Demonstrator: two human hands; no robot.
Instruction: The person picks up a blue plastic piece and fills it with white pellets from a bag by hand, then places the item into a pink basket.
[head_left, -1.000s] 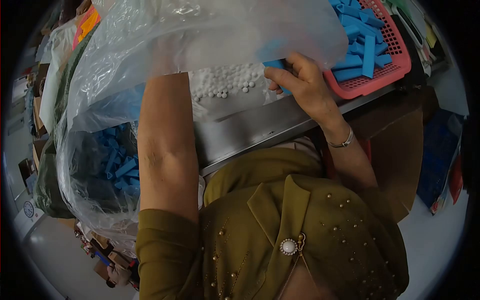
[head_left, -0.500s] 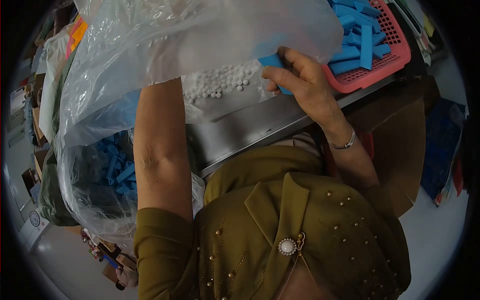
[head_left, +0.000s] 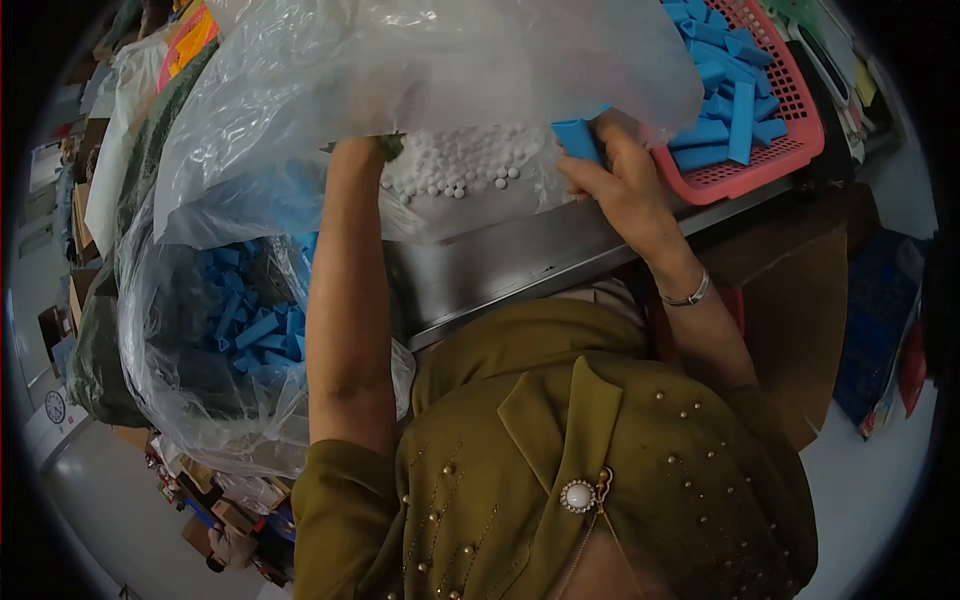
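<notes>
My right hand (head_left: 628, 182) is closed around a blue three-sided piece (head_left: 577, 139), its thumb and fingers pinching the sides. My left hand (head_left: 382, 95) is behind a cloudy plastic sheet (head_left: 480, 60); only a blurred shape shows through, so its fingers and anything in them are hidden. Something dark green (head_left: 393, 147) shows at the left wrist. Between the hands, many small white balls (head_left: 455, 165) lie on clear plastic on a metal work surface (head_left: 470, 270).
A pink perforated basket (head_left: 735, 180) of blue pieces stands right of my right hand. Left of my left forearm, a clear plastic bag (head_left: 165, 380) holds more blue pieces (head_left: 262, 328). A brown cardboard box (head_left: 790, 310) stands at the right. A person (head_left: 232, 548) appears at lower left.
My left forearm has drawn back toward me and to the right, showing the wrist. My right hand has shifted slightly right and nearer, still holding the blue piece. More of the bagged pieces show.
</notes>
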